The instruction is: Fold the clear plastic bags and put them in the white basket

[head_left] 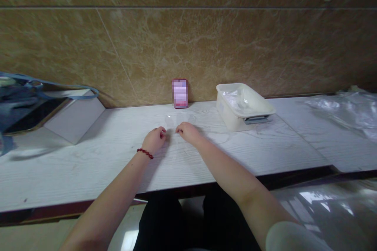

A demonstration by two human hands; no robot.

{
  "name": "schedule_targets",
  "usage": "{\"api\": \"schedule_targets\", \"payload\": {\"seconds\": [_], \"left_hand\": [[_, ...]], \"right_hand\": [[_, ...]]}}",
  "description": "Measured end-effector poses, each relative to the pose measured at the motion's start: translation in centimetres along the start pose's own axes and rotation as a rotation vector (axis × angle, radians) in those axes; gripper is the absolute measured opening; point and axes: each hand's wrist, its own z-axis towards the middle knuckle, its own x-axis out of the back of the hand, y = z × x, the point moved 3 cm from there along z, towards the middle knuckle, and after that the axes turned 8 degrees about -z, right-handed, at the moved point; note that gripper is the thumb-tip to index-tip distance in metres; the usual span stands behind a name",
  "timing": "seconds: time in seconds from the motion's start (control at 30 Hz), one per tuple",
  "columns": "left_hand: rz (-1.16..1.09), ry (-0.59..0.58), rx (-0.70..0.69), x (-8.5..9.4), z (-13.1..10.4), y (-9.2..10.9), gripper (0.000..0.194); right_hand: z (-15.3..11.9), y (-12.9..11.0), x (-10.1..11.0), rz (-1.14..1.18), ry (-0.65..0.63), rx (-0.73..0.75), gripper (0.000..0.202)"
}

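My left hand [155,139], with a red bead bracelet at its wrist, has its fingers curled at the near left edge of a clear, thin plastic piece [180,118]. My right hand [186,131] is pinched at the right side of the same see-through piece. The plastic lies on or just over the white wood-grain table [114,164], and its outline is faint. Just behind it, a phone [180,94] in a red case leans upright against the wall.
A cream plastic bin [232,115] with a grey handle holds clear film, right of my hands. Clear plastic bags [350,111] lie at the far right. On the left stand a white box [75,115] and a blue bag with a strap [16,102].
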Motion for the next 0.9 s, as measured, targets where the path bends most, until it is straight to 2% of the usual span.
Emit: {"api": "schedule_targets", "payload": {"seconds": [0.17, 0.33, 0.57, 0.73, 0.9], "left_hand": [[-0.132, -0.042, -0.106, 1.1, 0.5, -1.3, 0.033], [-0.059, -0.013, -0.264, 2.0, 2.1, -1.9, 0.033], [0.052, -0.096, -0.228, 0.3, 2.7, -2.8, 0.035], [0.148, -0.151, -0.182, -0.1, 2.5, -3.5, 0.045], [0.179, -0.179, -0.269, 0.1, 2.8, -3.9, 0.044]], "right_hand": [[0.2, 0.2, -0.3, -0.001, -0.030, 0.005, 0.026], [0.4, 0.5, -0.6, 0.003, -0.001, -0.005, 0.026], [0.4, 0.6, -0.4, -0.014, 0.039, 0.017, 0.027], [0.3, 0.7, -0.1, -0.045, 0.002, -0.017, 0.026], [0.4, 1.0, -0.3, -0.054, 0.011, -0.004, 0.026]]}}
